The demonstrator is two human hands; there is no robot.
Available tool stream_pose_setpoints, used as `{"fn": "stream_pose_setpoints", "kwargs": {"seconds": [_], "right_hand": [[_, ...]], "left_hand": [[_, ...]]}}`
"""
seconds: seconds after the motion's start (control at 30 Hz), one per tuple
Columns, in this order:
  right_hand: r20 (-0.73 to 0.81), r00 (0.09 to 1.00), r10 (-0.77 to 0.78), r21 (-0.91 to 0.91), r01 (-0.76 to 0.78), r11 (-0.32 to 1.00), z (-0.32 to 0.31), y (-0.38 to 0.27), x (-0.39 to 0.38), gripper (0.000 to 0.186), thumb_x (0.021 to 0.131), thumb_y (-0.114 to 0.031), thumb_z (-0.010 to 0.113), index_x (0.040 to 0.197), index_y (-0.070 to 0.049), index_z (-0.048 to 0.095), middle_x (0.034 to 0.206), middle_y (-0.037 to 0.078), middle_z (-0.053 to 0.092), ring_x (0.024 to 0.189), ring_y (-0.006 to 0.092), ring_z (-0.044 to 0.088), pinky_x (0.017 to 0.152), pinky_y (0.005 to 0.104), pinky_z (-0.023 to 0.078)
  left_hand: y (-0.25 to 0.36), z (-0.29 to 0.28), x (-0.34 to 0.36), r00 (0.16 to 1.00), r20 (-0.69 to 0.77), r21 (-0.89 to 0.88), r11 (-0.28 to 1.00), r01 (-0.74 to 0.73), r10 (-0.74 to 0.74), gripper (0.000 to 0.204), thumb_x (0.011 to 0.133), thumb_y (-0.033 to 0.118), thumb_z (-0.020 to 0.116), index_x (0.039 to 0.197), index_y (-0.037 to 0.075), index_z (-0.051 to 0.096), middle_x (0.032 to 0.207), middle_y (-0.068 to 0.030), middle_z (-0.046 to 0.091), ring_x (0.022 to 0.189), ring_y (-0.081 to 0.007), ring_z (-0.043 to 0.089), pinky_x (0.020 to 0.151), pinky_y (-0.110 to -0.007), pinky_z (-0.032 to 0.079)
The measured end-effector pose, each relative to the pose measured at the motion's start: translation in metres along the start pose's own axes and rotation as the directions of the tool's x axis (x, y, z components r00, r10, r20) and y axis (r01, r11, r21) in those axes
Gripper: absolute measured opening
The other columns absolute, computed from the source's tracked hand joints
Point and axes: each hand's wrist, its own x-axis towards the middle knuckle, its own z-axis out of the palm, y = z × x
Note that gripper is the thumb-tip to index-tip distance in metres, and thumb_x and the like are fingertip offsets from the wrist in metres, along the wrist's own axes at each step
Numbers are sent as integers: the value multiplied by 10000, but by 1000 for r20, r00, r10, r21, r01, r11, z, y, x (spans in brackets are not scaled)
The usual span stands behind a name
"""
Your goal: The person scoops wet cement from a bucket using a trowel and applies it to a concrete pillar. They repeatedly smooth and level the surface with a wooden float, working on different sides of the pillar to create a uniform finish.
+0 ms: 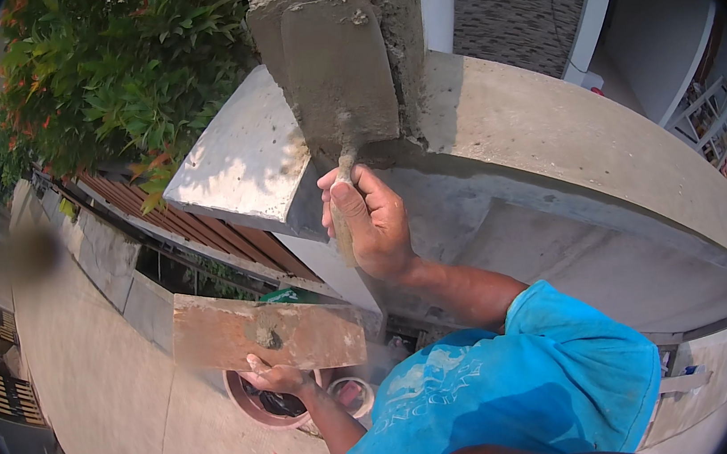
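Note:
My right hand (369, 220) grips the handle of a flat steel trowel (339, 73). The blade lies pressed against the wet grey plaster on the face of a concrete post (399, 8) that rises from a ledge. Lower left, my left hand (275, 378) holds a rectangular wooden board (214, 334) from beneath, roughly level. A small dab of mortar (268, 337) sits on the board's top. A blue sleeve covers my right upper arm.
A wide concrete ledge (551, 143) curves away to the right, well above the ground. Green bushes (112, 67) stand at upper left. Far below lie a paved lane (104, 391), a round pot (263, 404) and a small bucket (353, 396).

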Motion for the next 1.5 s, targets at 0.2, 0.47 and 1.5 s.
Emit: {"fn": "stream_pose_setpoints", "kwargs": {"seconds": [0.2, 0.47, 1.5], "right_hand": [[257, 908, 331, -182, -291, 939, -30, -54, -68, 363, 1059, -352, 543, 1125, 2, 598, 871, 35, 593, 725, 66, 567, 624, 238, 472], [149, 948, -282, -854, 267, 447, -96, -270, -63, 377, 986, -317, 640, 1079, 48, 650, 913, 86, 555, 777, 156, 549, 683, 296, 448], [591, 744, -312, -764, 391, -514, -135, -260, 76, 196, 891, -227, 753, 1000, -78, 687, 911, 3, 682, 699, 197, 680, 569, 319, 527]], "left_hand": [[-15, -5, 17, 1000, 9, 18, 1000, -5, 5, 541, 1025, 171, 420, 1502, -70, 338, 1459, -256, 445, 1272, -340, 518, 1055, -428, 449], [-26, 1, 23, 997, -74, 46, 998, 43, -39, 521, 1022, 175, 451, 1456, -106, 384, 1390, -264, 506, 1227, -333, 546, 1030, -427, 458], [-63, 9, 48, 999, -38, 57, 998, 36, -34, 510, 1017, 168, 463, 1426, -136, 421, 1373, -276, 540, 1188, -338, 576, 1033, -411, 446]]}}
